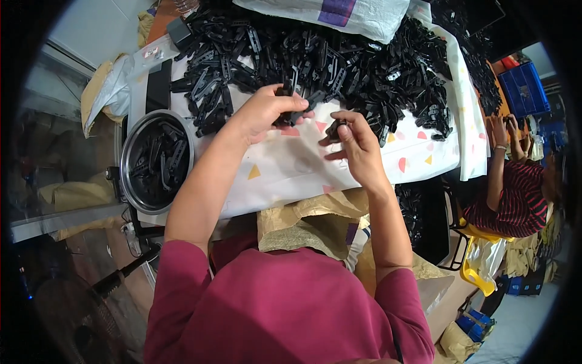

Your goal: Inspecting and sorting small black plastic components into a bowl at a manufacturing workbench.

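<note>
My left hand (260,115) is closed around a few slim black plastic parts (295,115), just in front of a large heap of similar parts (242,48). Some of them stick up between thumb and fingers. To its right, my right hand (364,150) pinches a small black plastic part (334,130) between thumb and fingers, with the lower fingers spread. Both hands are above the white patterned tablecloth (236,194), slightly apart. What exactly these parts belong to cannot be made out.
At the left stands a round metal bowl (125,167) containing more black parts, beside a flat black rectangular object (159,85). A white sack (370,18) lies over the heap's far side. At right, another person (515,194) sits near a blue crate (525,90). Brown sacking (309,221) hangs at the table's front edge.
</note>
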